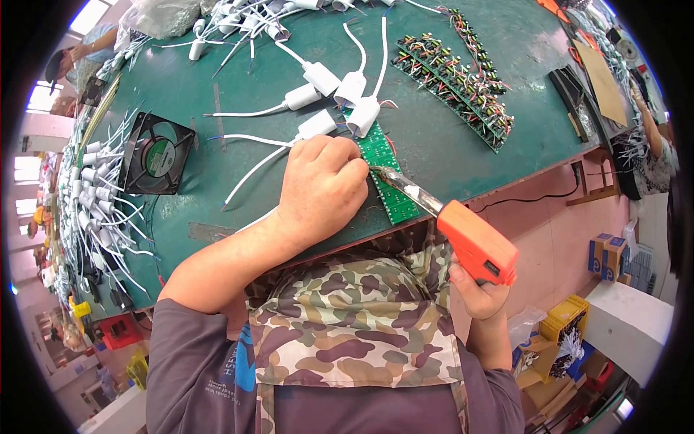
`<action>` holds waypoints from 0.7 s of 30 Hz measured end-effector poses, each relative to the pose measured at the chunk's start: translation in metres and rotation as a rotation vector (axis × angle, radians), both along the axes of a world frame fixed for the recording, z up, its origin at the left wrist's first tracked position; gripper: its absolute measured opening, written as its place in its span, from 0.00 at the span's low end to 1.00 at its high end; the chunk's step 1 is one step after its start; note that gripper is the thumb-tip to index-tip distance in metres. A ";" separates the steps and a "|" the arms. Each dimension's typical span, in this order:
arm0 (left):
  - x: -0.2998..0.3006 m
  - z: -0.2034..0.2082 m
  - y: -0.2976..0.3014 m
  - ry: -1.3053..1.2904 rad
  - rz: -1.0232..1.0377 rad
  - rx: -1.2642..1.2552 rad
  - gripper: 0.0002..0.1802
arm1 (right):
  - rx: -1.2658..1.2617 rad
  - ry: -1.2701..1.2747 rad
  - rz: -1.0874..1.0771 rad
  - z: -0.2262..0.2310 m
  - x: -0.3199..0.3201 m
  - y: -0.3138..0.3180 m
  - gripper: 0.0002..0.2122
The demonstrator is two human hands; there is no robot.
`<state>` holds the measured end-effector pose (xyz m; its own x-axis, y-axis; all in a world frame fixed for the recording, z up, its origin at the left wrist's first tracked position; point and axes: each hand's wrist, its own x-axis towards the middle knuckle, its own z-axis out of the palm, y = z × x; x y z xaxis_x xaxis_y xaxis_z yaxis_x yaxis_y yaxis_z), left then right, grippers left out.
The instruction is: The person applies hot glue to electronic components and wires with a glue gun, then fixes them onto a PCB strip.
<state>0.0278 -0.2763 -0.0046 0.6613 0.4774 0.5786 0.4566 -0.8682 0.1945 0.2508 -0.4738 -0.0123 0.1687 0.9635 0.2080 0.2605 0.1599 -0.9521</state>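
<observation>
My left hand [325, 184] is closed over the left edge of a green circuit board [397, 202], fingers curled inward; whatever they pinch is hidden. A white cable [259, 219] runs out from under that hand. My right hand [481, 295] grips an orange soldering gun [477, 242] by its handle. Its metal tip touches or nearly touches the board beside my left fingers. Several white plastic caps with cable tails fan out around the board's far end, among them one cap [363, 116] resting over it and another cap [318, 125] just beyond my left knuckles.
A black fan [157, 154] stands at the left of the green table [238, 87], beside a heap of white capped cables [97, 195]. Strips of component-filled boards [455, 87] lie at the far right. Yellow crates [567, 318] are on the floor; other people sit at both sides.
</observation>
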 end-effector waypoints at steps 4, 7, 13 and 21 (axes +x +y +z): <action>0.000 0.000 0.000 0.003 -0.004 -0.006 0.07 | -0.044 0.018 -0.074 -0.001 -0.002 0.000 0.15; 0.000 0.001 -0.001 0.002 -0.001 -0.006 0.07 | 0.051 -0.027 -0.001 -0.001 0.001 0.001 0.15; 0.000 0.001 -0.001 0.001 0.008 0.000 0.07 | 0.019 0.076 -0.045 0.006 0.005 -0.003 0.15; -0.001 0.000 -0.001 0.013 0.010 -0.007 0.07 | 0.048 0.004 -0.050 0.005 0.008 -0.003 0.15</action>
<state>0.0268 -0.2772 -0.0042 0.6640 0.4875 0.5670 0.4673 -0.8625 0.1943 0.2588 -0.4768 -0.0076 0.2173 0.9429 0.2526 0.2651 0.1920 -0.9449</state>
